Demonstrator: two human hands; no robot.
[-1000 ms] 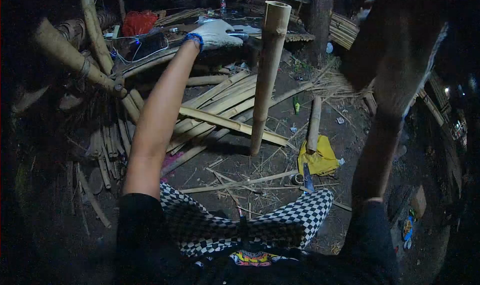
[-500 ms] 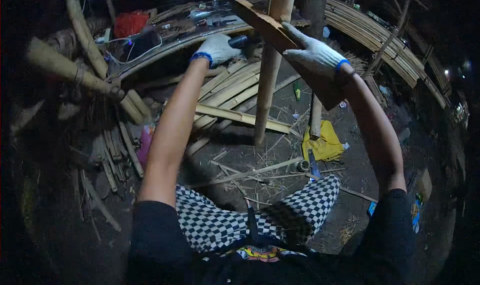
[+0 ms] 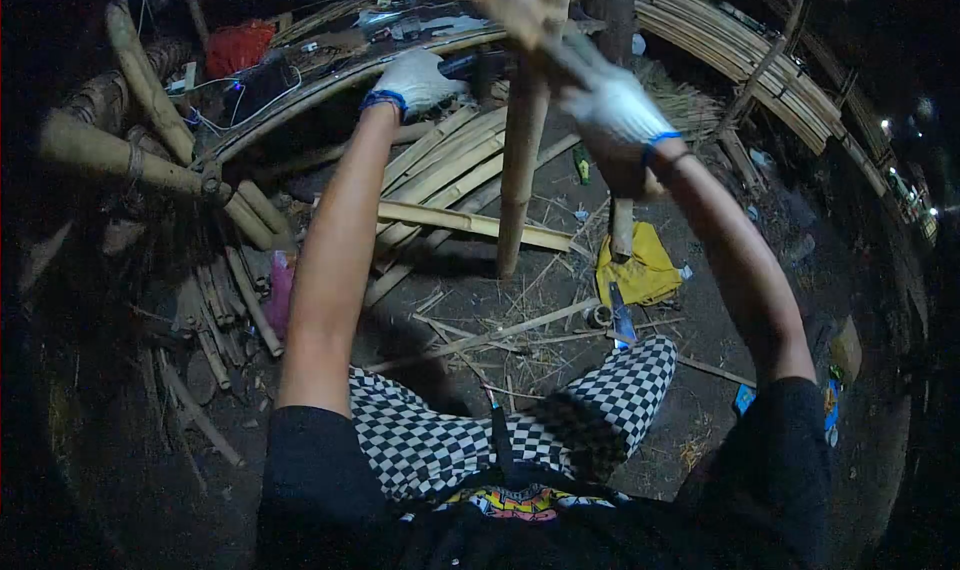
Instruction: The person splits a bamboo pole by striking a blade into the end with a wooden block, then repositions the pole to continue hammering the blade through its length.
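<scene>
My left hand (image 3: 415,80), in a white glove with a blue cuff, is closed around a dark handle-like thing (image 3: 462,67); its far end is lost in shadow. My right hand (image 3: 620,115), gloved alike and blurred by motion, grips a split bamboo piece (image 3: 515,10) that slants up and left in front of an upright bamboo post (image 3: 520,170). The piece is smeared too, and its lower end is partly hidden behind the hand.
Split bamboo lengths (image 3: 450,170) lie behind the post. A knife-like blade (image 3: 621,315) stands near a yellow cloth (image 3: 645,265) by my knee. Bundled bamboo strips (image 3: 740,55) run along the right. A red bag (image 3: 240,48) and white cable (image 3: 255,120) are at left.
My right hand has moved slightly left, swinging the bamboo piece; it now looks blurred and foreshortened. My left hand has shifted slightly left and up, still closed. The whole view has shifted a little.
</scene>
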